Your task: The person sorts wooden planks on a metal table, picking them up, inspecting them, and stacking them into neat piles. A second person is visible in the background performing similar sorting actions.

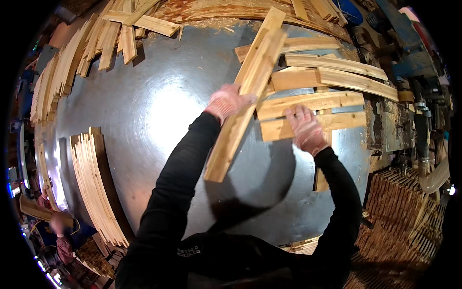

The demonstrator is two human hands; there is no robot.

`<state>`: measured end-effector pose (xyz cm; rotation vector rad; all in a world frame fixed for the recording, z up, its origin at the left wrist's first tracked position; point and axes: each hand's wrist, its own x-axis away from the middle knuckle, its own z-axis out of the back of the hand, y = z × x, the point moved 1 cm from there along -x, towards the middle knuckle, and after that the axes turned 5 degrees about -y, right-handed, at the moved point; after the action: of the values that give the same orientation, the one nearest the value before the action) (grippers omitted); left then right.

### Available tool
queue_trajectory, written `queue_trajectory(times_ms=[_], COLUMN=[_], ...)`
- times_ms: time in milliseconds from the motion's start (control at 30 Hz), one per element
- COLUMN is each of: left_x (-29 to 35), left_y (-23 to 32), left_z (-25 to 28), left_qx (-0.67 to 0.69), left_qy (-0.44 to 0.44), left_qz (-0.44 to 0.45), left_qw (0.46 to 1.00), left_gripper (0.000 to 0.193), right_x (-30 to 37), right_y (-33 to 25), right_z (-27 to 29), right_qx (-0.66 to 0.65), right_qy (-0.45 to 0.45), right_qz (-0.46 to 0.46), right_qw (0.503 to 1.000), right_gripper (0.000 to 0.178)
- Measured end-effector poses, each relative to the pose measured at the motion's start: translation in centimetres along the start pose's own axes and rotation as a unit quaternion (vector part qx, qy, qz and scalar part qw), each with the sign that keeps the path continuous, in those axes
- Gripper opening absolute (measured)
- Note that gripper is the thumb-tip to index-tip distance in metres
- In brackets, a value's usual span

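My left hand, in a pinkish knit glove, is closed around a long pair of pale wooden boards lying together. They slant from the far middle of the metal table down toward me. To the right, my gloved right hand bends over the nearest short wooden board, its fingertips reaching a second wooden board just beyond. The right thumb is hidden. Past these, several more boards lie fanned out, some overlapping, and a crosswise board shows below them.
A row of narrow boards stands at the left of the metal table. Loose boards are heaped at the far left. Machinery lines the right side, above stacked wood. Another person's hand shows at lower left.
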<state>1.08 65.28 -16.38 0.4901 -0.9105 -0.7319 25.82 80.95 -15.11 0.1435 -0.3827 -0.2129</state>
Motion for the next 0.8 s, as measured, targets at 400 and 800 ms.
queue_trajectory(times_ms=[400,800], left_x=[29.2,39.9], left_y=[-21.3,-16.1], left_z=[-15.3,-13.6], left_qx=[0.796,0.359], left_qy=[0.029,0.207], left_qz=[0.088,0.210], left_qw=[0.598,0.886], left_gripper=[0.076,0.066], right_x=[8.7,8.6], right_y=[-25.2,-36.4], right_z=[0.7,2.7], right_qx=[-0.759,-0.845], right_qy=[-0.117,-0.061], right_qz=[-0.017,-0.087], right_qw=[0.640,0.524], right_gripper=[0.075,0.052])
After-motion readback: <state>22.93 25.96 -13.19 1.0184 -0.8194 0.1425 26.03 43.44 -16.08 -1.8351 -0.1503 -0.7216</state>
